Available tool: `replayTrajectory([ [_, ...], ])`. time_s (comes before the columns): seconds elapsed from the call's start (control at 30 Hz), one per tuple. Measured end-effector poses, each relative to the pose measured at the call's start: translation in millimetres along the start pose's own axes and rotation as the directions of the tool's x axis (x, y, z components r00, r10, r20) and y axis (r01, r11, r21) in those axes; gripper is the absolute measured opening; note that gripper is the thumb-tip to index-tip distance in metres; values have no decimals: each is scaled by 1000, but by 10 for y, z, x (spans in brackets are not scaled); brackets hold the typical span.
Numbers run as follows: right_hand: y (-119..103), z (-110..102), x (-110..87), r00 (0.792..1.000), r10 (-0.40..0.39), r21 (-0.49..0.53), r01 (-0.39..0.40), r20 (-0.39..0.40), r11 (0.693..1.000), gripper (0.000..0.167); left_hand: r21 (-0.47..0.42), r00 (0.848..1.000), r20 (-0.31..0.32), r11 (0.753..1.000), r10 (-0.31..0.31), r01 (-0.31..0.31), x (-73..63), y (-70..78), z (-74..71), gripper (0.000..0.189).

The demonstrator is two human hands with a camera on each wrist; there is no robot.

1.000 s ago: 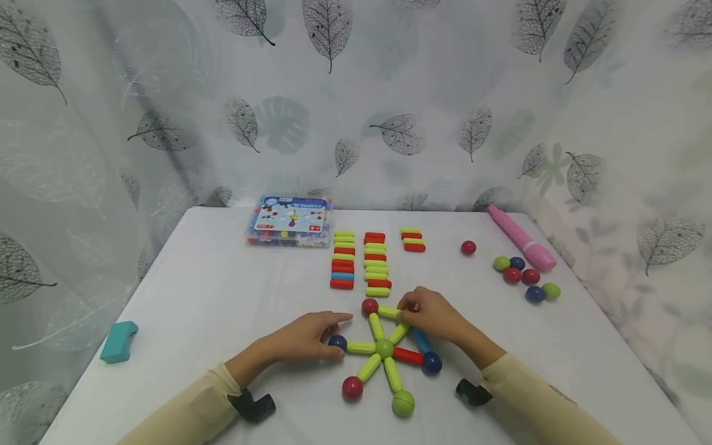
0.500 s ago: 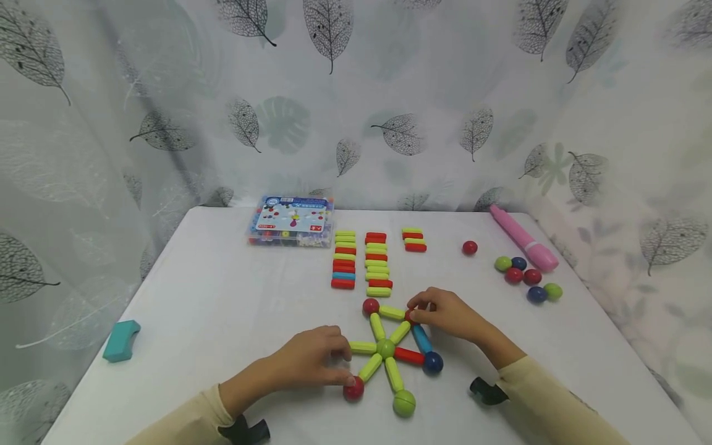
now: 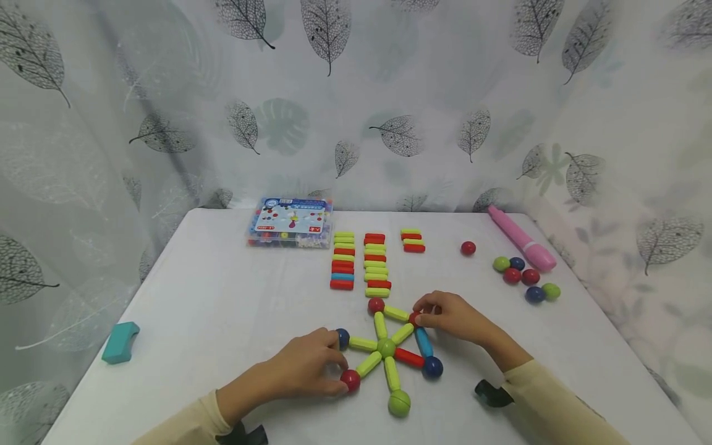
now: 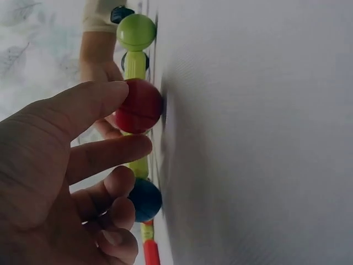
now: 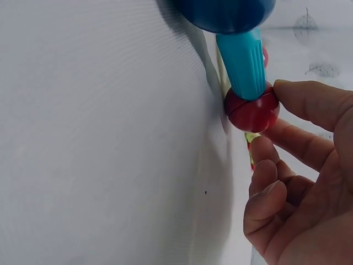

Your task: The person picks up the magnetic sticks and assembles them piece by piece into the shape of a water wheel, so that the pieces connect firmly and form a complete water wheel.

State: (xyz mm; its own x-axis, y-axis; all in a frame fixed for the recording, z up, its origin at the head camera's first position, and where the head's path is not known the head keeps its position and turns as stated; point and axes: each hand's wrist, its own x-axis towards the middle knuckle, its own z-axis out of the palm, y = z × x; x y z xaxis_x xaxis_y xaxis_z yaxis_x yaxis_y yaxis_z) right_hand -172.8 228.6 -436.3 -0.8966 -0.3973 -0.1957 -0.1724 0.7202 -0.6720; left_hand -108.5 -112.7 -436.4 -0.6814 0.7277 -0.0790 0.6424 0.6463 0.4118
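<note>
A star of balls and rods lies on the white table, with a green hub ball (image 3: pixel 386 347) at its middle. My left hand (image 3: pixel 308 368) pinches the near-left red ball (image 4: pixel 140 107) between thumb and index finger. Its other fingers curl beside the left blue ball (image 4: pixel 148 200). At the star's far right, my right hand (image 3: pixel 456 315) holds another red ball (image 5: pixel 253 113) by thumb and fingertips. From that ball a blue rod (image 5: pixel 242 63) runs to the right blue ball (image 3: pixel 432 368). A yellow-green rod (image 3: pixel 396 313) links it to the far red ball (image 3: pixel 376 305). A green ball (image 3: pixel 399 403) ends the near spoke.
Behind the star lie columns of coloured rods (image 3: pixel 377 270). A clear parts box (image 3: pixel 290 222) stands at the back. Several loose balls (image 3: pixel 512 275) and a pink tube-shaped object (image 3: pixel 523 238) are on the right. A teal block (image 3: pixel 120 342) sits at the left edge.
My left hand has moved from the left blue ball toward me and now pinches the near-left red ball. The star has turned slightly clockwise. My right hand stays at its red ball, shifted slightly right.
</note>
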Motion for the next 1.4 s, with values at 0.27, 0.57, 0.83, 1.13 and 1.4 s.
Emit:
replayTrajectory([
  [0.27,57,-45,-45,999,-3,28,2,40,1000,29,-10,999,-14,999,-48,48,16,-8,99,41],
  [0.57,143,-155,-226,968,-39,119,10,248,993,17,-94,977,-63,976,-203,197,86,-184,0,35],
  [0.83,210,-180,-307,895,-195,182,131,401,975,15,-191,957,-121,952,-263,237,178,-304,5,43],
  [1.13,295,-432,529,976,117,56,-108,-183,993,43,-261,951,-129,935,-281,240,145,-359,3,47],
  [1.4,375,-496,1112,936,251,31,-251,-248,967,55,-333,954,-112,915,-279,228,147,-385,31,48],
])
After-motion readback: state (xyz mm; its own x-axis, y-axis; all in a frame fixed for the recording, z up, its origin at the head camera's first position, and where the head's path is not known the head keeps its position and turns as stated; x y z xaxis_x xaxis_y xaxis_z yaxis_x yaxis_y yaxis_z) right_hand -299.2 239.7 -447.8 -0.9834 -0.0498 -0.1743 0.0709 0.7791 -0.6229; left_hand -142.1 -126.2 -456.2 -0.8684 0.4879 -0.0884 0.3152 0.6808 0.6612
